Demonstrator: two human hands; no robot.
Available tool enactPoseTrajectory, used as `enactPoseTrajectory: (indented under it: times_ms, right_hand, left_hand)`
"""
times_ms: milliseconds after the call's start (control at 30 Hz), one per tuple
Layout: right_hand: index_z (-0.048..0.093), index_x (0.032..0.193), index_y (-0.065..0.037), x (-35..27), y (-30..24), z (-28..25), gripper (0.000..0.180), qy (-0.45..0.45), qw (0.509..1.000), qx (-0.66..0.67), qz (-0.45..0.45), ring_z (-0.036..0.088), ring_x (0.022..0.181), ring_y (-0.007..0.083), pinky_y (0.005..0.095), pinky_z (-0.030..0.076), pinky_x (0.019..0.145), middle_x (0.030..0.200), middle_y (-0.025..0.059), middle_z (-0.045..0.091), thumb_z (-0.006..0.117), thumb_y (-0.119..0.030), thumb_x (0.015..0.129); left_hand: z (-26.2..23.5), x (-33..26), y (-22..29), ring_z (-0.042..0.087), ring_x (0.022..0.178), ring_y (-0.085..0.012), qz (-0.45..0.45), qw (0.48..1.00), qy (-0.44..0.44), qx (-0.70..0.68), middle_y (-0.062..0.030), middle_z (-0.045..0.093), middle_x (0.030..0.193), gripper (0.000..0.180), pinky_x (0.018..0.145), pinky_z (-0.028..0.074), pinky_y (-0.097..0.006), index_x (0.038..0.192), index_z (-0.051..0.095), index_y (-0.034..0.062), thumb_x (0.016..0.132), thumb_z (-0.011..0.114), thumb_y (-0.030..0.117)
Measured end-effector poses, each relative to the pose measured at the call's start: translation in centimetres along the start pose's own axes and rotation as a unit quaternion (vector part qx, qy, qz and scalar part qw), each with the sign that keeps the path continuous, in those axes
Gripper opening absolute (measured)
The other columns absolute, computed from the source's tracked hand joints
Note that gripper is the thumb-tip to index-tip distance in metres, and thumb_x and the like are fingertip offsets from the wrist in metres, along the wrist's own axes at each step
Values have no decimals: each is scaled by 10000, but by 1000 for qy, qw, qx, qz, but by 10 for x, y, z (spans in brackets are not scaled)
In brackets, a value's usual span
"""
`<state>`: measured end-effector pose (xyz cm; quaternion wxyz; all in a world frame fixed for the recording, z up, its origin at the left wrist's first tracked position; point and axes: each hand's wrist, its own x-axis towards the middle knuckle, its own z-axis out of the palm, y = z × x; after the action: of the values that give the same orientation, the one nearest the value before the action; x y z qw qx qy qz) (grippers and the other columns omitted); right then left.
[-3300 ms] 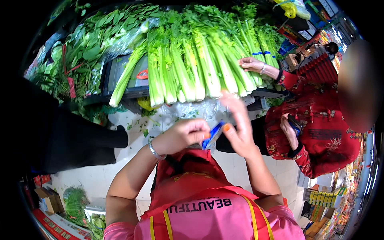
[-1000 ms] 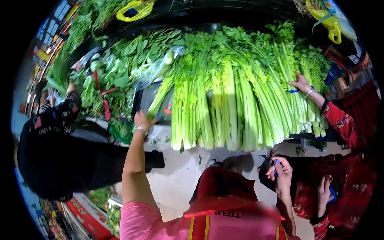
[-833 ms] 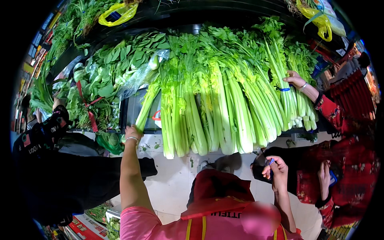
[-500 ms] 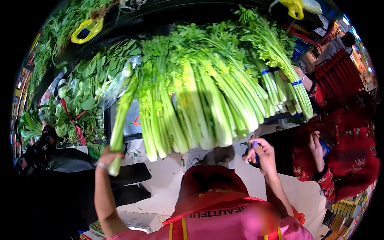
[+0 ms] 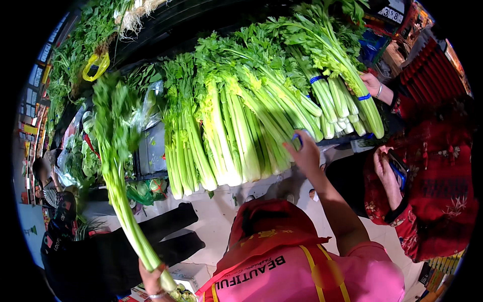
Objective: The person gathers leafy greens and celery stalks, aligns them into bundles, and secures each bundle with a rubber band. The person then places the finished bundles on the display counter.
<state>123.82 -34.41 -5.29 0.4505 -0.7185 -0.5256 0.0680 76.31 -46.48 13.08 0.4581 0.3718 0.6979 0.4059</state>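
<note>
At the lower left my left hand (image 5: 152, 278) is closed round the base of a long celery bunch (image 5: 123, 194). Its stalks slant up and away, and its leafy top is blurred by motion. My right hand (image 5: 308, 153) is at the near ends of a broad row of loose celery (image 5: 236, 133), with a small blue band (image 5: 298, 138) at its fingers. Whether those fingers touch the stalks, I cannot tell. Right of the row lie celery bunches (image 5: 336, 103) bound with blue bands.
On the right a person in red patterned clothing (image 5: 422, 176) reaches one hand (image 5: 375, 86) to a banded bunch and holds a phone (image 5: 397, 173) in the other. Dark-clothed legs (image 5: 171, 231) extend from the left. Leafy greens (image 5: 75, 55) and a dark tray (image 5: 151, 151) lie left of the celery.
My left hand has drawn the celery bunch down and left, off the row's left side. My right hand has moved up and left to the celery ends.
</note>
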Motion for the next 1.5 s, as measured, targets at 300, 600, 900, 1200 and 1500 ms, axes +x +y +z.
enactPoseTrajectory:
  times_ms: [300,600,900,1200,1500]
  right_hand:
    - [523,1033,-31,16,-16,21,444,-118,973,-173,-100,553,856,327,417,479,682,988,152,523,704,-215,671]
    - [578,840,-36,79,-67,-35,250,-372,862,274,209,482,581,43,191,356,495,692,-9,569,676,-257,776]
    - [535,974,27,48,-125,-15,422,-362,927,100,11,564,704,206,292,449,661,842,154,615,676,-297,742]
    - [419,1012,37,43,-179,-3,432,-373,919,-126,-30,535,916,433,465,433,793,987,293,517,536,-329,816]
    - [269,1314,6,51,-137,4,827,-469,851,101,213,523,1082,271,309,416,888,1179,221,510,621,-484,749]
  left_hand:
    - [270,86,-1,593,784,-185,-23,951,-215,-220,-78,585,920,418,648,489,-302,1093,475,29,730,682,33]
    - [328,99,-6,604,766,-244,-141,902,-285,-291,-92,589,924,362,674,507,-386,1109,454,49,819,629,176]
    - [323,107,-3,543,1017,-215,-136,907,-286,-278,-161,498,1156,813,769,494,-357,1305,230,-23,823,493,576]
    - [329,127,-25,529,1018,-175,-126,910,-324,-224,-140,490,1152,748,784,477,-302,1258,328,27,838,354,646]
    - [309,121,-9,585,894,-196,-76,891,-413,-174,-136,486,1133,618,745,504,-359,1256,236,52,904,277,559]
